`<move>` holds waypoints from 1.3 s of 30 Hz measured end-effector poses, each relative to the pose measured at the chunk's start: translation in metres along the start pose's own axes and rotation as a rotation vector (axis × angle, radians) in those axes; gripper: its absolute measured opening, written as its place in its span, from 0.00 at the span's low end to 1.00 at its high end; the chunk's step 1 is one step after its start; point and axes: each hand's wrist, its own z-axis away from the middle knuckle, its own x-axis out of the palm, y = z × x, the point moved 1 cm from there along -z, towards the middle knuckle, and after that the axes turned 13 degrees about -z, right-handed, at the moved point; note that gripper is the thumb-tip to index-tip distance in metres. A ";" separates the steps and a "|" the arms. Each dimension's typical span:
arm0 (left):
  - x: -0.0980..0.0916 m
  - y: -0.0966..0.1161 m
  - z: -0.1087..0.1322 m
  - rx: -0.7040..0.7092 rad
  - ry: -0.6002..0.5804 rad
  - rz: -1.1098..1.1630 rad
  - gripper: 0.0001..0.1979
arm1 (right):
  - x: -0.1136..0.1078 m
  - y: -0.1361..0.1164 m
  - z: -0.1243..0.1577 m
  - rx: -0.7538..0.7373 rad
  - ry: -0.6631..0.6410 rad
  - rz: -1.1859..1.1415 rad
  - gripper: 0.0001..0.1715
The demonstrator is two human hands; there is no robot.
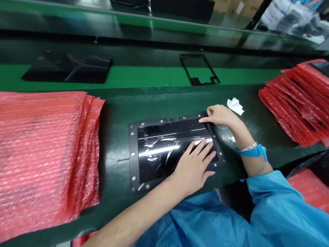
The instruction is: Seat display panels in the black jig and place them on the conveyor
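Note:
A flat black screen panel point(159, 161) lies inside a dark grey frame point(133, 164) with several round silver spots along its border. Glossy clear film with ripples and bright reflections covers the panel. My left hand point(194, 166) rests flat on the right part of the panel, fingers spread. At the frame's far right corner is my right hand point(219, 115), fingers bent together and one fingertip touching the panel's upper edge. What sits between those fingers is hidden. A crumpled white tissue point(235, 106) lies just beyond my right wrist, which wears a blue wrist strap point(257, 152).
Red bubble-wrap bags point(41, 151) are stacked at the left, and another red stack point(298, 103) stands at the right with a dark panel on top. Behind, on a green strip, lie a dark glossy panel point(69, 70) and a thin black frame point(199, 69). A raised shelf edge point(164, 22) crosses the back.

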 end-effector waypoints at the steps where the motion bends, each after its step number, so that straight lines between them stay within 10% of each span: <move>1: 0.003 0.001 -0.003 0.010 -0.009 -0.011 0.25 | 0.001 -0.002 -0.002 0.011 -0.002 0.025 0.30; 11: -0.004 -0.014 -0.016 0.070 -0.003 0.026 0.20 | 0.004 0.003 -0.011 0.017 0.048 0.009 0.30; 17: -0.013 -0.066 -0.013 -0.458 0.222 -0.131 0.23 | 0.012 0.023 0.009 -0.061 0.063 -0.525 0.21; 23: -0.022 -0.080 -0.014 -0.542 0.283 -0.060 0.18 | 0.022 0.026 0.018 -0.123 0.229 -0.721 0.18; 30: -0.063 -0.078 0.028 -0.643 0.630 0.085 0.12 | 0.033 0.009 0.034 -0.179 0.044 -1.010 0.35; 39: -0.041 -0.113 0.057 -1.203 0.905 1.108 0.22 | 0.023 -0.003 0.046 -0.224 0.085 -1.094 0.30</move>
